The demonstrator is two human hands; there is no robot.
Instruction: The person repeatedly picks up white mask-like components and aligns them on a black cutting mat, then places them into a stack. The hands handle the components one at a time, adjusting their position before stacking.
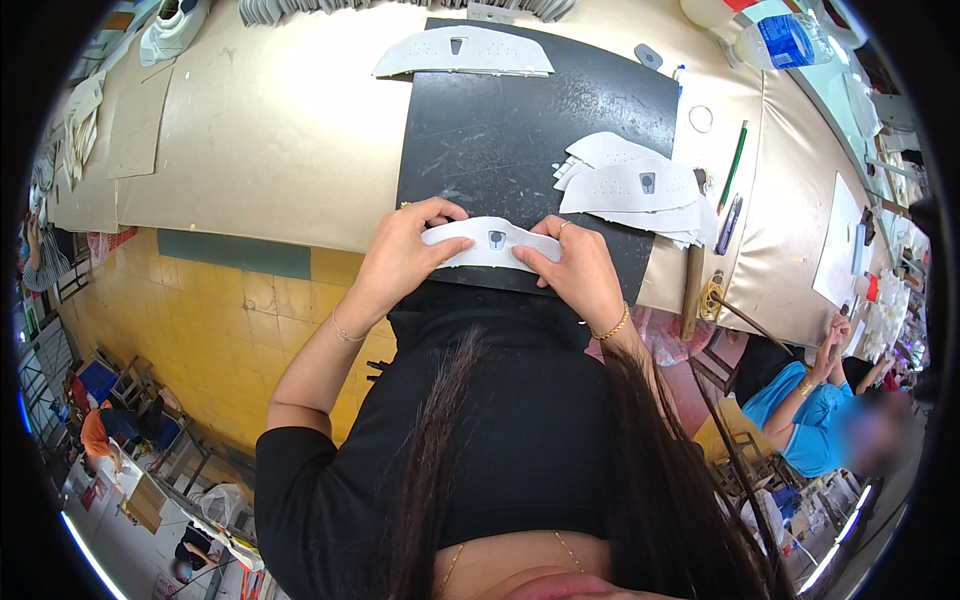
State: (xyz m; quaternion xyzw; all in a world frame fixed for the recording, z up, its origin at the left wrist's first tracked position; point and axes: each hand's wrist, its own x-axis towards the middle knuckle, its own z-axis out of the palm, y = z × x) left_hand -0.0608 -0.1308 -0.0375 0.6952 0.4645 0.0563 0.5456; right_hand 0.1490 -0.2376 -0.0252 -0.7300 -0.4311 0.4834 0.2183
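Observation:
Between both hands I hold a white curved material piece [470, 250] with a small dark grey emblem at its middle, just over the near edge of a black mat [480, 130]. My left hand [407, 250] pinches its left end, thumb on top and fingers behind. At the right end, my right hand [585, 262] grips it the same way. To the right lies a fanned stack of similar white pieces [630, 190], the top one bearing a dark emblem. Another white piece [490, 52] with a dark slot rests at the mat's far edge.
Right of the mat lie a green pencil [734, 165], a purple-handled cutter [729, 225] and a wooden-handled tool [692, 290]. A bottle with a blue label [785, 42] is at the far right. Grey pieces [300, 8] line the back. A person in blue [800, 420] sits at right.

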